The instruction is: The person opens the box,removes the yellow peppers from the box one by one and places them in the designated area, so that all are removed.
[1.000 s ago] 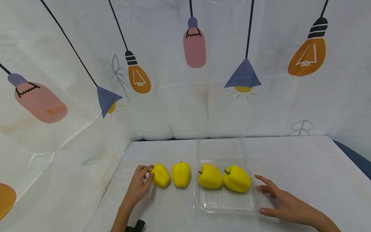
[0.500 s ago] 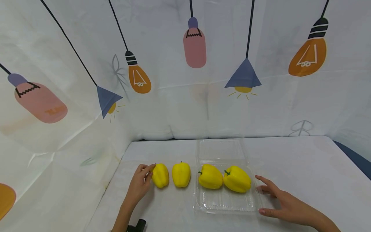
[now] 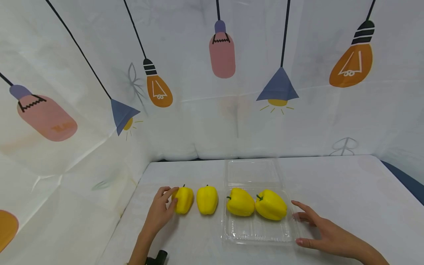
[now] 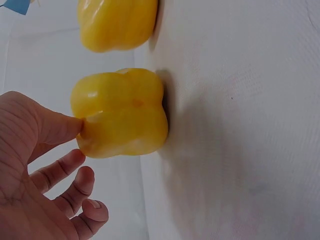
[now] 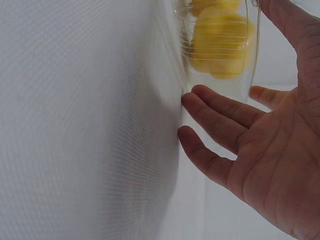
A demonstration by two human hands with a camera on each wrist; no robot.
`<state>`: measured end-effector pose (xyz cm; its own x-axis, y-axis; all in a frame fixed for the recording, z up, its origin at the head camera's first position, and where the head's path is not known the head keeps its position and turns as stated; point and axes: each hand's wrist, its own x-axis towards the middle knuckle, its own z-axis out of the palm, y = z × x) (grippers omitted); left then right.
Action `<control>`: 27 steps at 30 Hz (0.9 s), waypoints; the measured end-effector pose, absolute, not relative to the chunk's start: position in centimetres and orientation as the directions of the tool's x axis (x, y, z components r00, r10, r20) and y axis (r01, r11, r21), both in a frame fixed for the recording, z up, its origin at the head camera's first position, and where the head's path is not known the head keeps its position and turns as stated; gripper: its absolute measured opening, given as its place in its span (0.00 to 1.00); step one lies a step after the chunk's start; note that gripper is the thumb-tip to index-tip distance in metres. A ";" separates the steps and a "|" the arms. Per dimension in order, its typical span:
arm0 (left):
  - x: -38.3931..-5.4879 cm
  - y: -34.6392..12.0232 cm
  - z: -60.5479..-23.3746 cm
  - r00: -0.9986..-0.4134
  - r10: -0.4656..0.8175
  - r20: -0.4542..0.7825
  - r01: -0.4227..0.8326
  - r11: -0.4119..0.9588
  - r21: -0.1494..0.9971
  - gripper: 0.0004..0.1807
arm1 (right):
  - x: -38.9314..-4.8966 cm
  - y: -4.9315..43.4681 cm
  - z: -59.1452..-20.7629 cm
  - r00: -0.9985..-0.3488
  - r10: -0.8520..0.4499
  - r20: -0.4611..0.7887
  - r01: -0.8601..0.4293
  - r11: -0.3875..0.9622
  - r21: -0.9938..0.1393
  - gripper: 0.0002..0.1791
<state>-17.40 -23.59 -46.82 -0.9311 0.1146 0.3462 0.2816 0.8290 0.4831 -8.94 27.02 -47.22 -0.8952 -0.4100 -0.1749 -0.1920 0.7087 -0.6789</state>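
A person's left hand (image 3: 158,211) pinches the left side of the leftmost yellow pepper (image 3: 185,200) between thumb and forefinger, the other fingers loosely bent and apart from it, as the pepper lies on a white-covered table (image 3: 347,191) with its stem pointing away from the person. A second pepper (image 3: 207,199) lies just to its right, while two more, the left boxed pepper (image 3: 240,202) and the right boxed pepper (image 3: 271,205), lie side by side in a clear plastic box (image 3: 248,232), its lid (image 3: 253,171) laid open at the far side. The right hand (image 3: 326,235) stands at the box's right edge, thumb and fingers spread and gripping nothing. Behind hangs a white backdrop (image 3: 195,125) printed with colorful lamps.
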 end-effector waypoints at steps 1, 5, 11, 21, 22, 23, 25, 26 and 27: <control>-17.4 -23.6 -46.8 -0.938 0.108 0.330 0.269 0.829 0.491 0.20 | -8.9 27.0 -47.2 -0.895 -0.410 -0.174 -0.192 0.708 -0.679 0.51; -17.3 -23.4 -46.7 -0.950 0.096 0.299 0.239 0.836 0.494 0.21 | -8.9 27.0 -47.3 -0.895 -0.409 -0.176 -0.189 0.707 -0.681 0.51; -17.3 -23.3 -46.8 -0.946 0.085 0.312 0.234 0.847 0.477 0.20 | -8.9 27.0 -47.3 -0.897 -0.404 -0.177 -0.185 0.709 -0.680 0.50; -17.1 -23.0 -46.6 -0.928 0.095 0.359 0.266 0.846 0.463 0.18 | -8.9 26.9 -47.1 -0.899 -0.401 -0.175 -0.182 0.707 -0.683 0.50; -17.1 -23.0 -46.6 -0.928 0.093 0.359 0.264 0.847 0.461 0.18 | -8.9 27.0 -47.1 -0.899 -0.402 -0.175 -0.183 0.707 -0.683 0.50; -17.0 -23.0 -46.6 -0.929 0.091 0.359 0.261 0.849 0.460 0.18 | -8.9 27.0 -47.2 -0.899 -0.403 -0.172 -0.186 0.707 -0.682 0.50; -17.0 -22.9 -46.6 -0.927 0.087 0.365 0.259 0.852 0.455 0.19 | -8.9 27.0 -47.2 -0.899 -0.406 -0.167 -0.194 0.708 -0.679 0.50; -17.0 -22.9 -46.6 -0.926 0.085 0.367 0.258 0.853 0.453 0.19 | -8.9 27.1 -47.3 -0.899 -0.408 -0.162 -0.199 0.708 -0.677 0.50; -17.0 -22.8 -46.5 -0.925 0.083 0.370 0.257 0.855 0.450 0.19 | -8.9 27.1 -47.3 -0.900 -0.407 -0.158 -0.203 0.710 -0.675 0.50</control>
